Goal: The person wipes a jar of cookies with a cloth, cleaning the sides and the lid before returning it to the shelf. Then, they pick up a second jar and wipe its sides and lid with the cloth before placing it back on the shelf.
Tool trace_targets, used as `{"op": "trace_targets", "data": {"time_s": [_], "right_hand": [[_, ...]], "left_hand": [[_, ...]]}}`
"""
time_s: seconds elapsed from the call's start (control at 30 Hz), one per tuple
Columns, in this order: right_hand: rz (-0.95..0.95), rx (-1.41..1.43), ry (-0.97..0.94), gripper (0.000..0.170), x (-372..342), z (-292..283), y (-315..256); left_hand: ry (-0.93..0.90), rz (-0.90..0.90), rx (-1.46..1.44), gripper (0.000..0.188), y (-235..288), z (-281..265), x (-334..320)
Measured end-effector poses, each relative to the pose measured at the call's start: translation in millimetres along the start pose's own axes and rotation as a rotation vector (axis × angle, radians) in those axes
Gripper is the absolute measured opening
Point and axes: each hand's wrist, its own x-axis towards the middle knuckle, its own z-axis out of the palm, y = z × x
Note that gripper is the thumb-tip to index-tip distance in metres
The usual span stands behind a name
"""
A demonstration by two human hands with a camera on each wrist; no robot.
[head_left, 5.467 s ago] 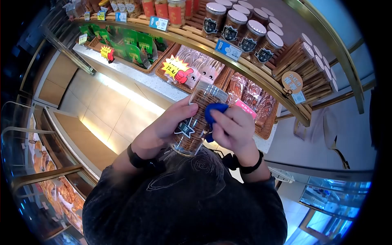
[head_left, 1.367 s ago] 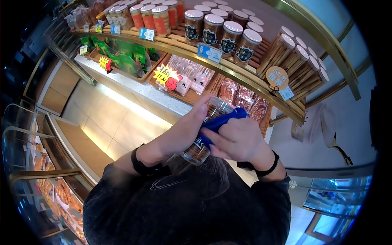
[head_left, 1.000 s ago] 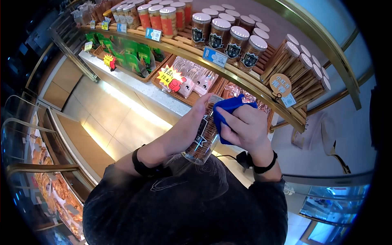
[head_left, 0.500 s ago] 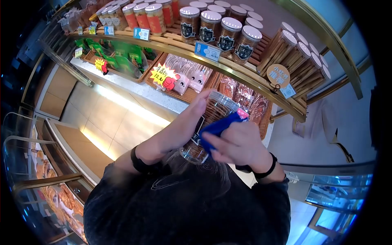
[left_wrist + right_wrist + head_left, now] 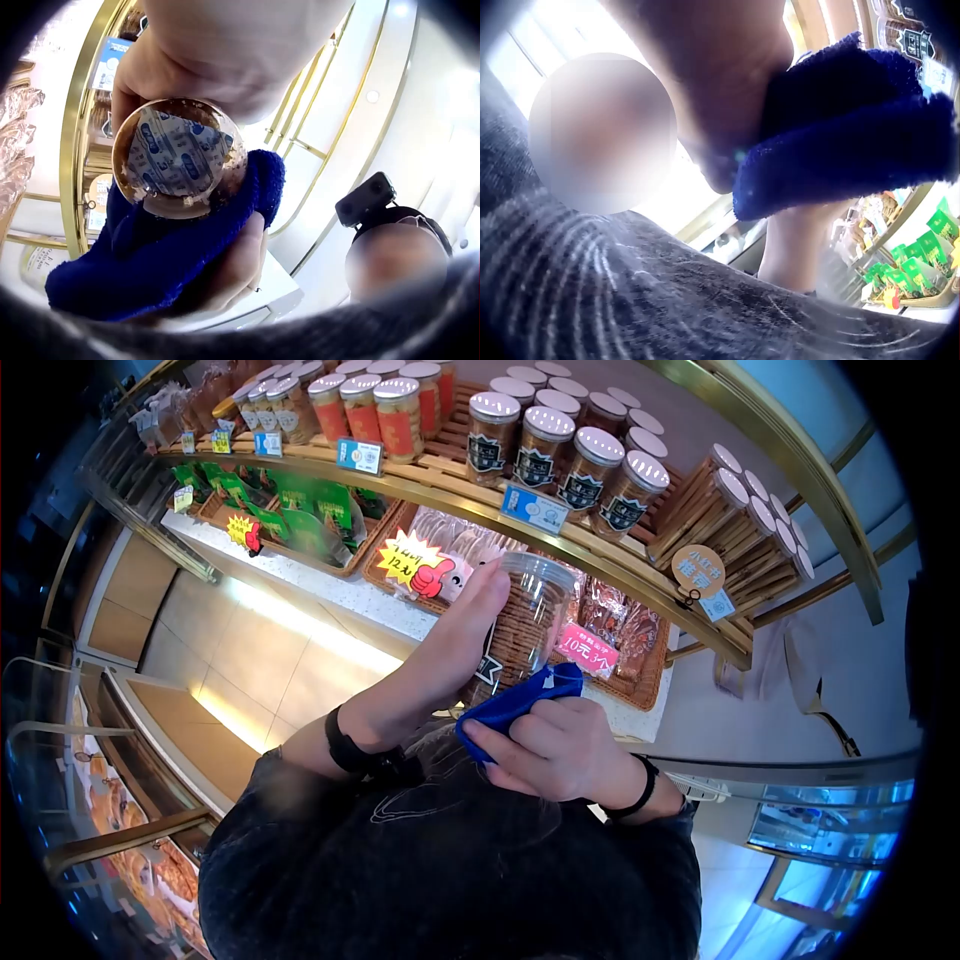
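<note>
In the head view, my left hand point(image 5: 455, 645) grips a clear cylindrical jar point(image 5: 530, 620) of stacked brown biscuits from its left side. The jar is tilted, and part of a black label with a white outline shows beside the hand. My right hand point(image 5: 560, 750) holds a folded blue cloth point(image 5: 515, 705) against the jar's lower part, covering it there. The left wrist view looks at the jar's round base, where a printed white-and-blue packet point(image 5: 180, 154) shows through; the cloth point(image 5: 165, 255) wraps along its lower edge. In the right wrist view the cloth point(image 5: 840, 150) hides most of the jar.
A gold-edged shelf point(image 5: 440, 495) ahead carries rows of lidded jars point(image 5: 545, 445) and stick-filled jars point(image 5: 735, 520). Below it, baskets of packaged snacks point(image 5: 615, 620) stand on a white counter point(image 5: 340, 585). A glass bread case point(image 5: 130, 800) is at left. Tongs point(image 5: 815, 700) lie at right.
Over the last half second, my right hand and the cloth have moved down the jar towards its base, exposing more of its upper side. The jar has risen slightly in view, still in my left hand.
</note>
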Motion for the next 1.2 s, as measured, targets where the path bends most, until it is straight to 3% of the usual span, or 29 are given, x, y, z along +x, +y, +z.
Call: {"op": "trace_targets", "data": {"time_s": [0.07,0.13,0.2,0.23,0.33,0.37,0.43,0.47,0.53,0.57,0.63,0.7,0.8,0.87,0.9,0.93,0.97,1.0,1.13,1.2], "right_hand": [[0.004,0.022,0.007,0.045,9.1,7.5,4.0],[0.06,0.025,0.155,0.045,15.3,18.6,14.0],[0.189,-0.015,0.255,0.043,23.1,22.2,21.8],[0.254,-0.052,0.317,0.04,26.0,24.9,25.4],[0.545,0.017,0.599,0.032,42.6,44.6,39.9],[0.697,0.115,0.608,0.026,52.4,44.4,40.9],[0.836,0.377,0.549,0.025,50.6,56.1,47.1],[0.84,0.368,0.559,0.025,49.7,65.3,46.3],[0.96,0.751,0.674,0.03,52.0,83.5,37.0],[0.962,0.746,0.681,0.03,55.9,84.8,33.2],[0.761,0.389,0.567,0.041,65.2,83.0,24.7],[0.717,0.232,0.483,0.055,73.5,84.2,11.7],[0.751,0.147,0.506,0.059,86.2,84.6,12.4],[0.845,0.438,0.647,0.058,90.5,89.6,17.8],[0.853,0.427,0.658,0.058,94.4,88.0,17.8],[0.919,0.657,0.729,0.056,99.8,84.2,17.1],[0.973,0.894,0.797,0.054,102.8,82.1,17.3],[0.998,0.884,0.785,0.045,102.3,83.6,18.7],[1.197,1.162,0.752,0.048,100.0,91.5,25.3],[1.197,1.172,0.729,0.048,92.9,101.0,27.0]], "left_hand": [[-0.016,-0.056,-0.079,0.05,8.7,-8.1,-4.3],[-0.04,-0.114,-0.162,0.053,10.6,-15.5,-8.1],[-0.071,0.102,-0.016,0.064,4.7,-23.6,-13.6],[-0.068,0.019,-0.102,0.079,10.2,-23.1,-20.9],[-0.179,0.012,-0.293,0.068,6.2,-37.3,-25.6],[-0.148,0.047,-0.297,0.075,10.3,-38.7,-25.5],[-0.134,0.077,-0.297,0.082,15.7,-45.5,-22.3],[-0.114,0.107,-0.233,0.087,17.6,-51.5,-20.8],[-0.087,0.172,-0.109,0.088,22.7,-59.3,-20.3],[-0.095,0.17,-0.109,0.088,25.6,-60.4,-19.7],[0.016,0.221,-0.213,0.079,30.5,-60.5,-16.8],[0.02,0.166,-0.229,0.069,25.9,-66.8,-15.5],[-0.055,0.204,-0.165,0.061,20.1,-69.2,-12.8],[-0.06,0.338,0.026,0.076,11.4,-71.7,-10.4],[-0.065,0.41,0.122,0.087,8.0,-72.8,-8.3],[0.004,0.354,0.222,0.103,7.0,-77.6,-9.2],[-0.011,0.352,0.225,0.103,5.4,-79.2,-8.6],[0.022,0.409,0.313,0.101,4.2,-80.9,-8.2],[0.123,0.53,0.463,0.094,3.7,-83.9,-4.7],[0.173,0.606,0.549,0.087,6.8,-86.2,-5.7]]}}
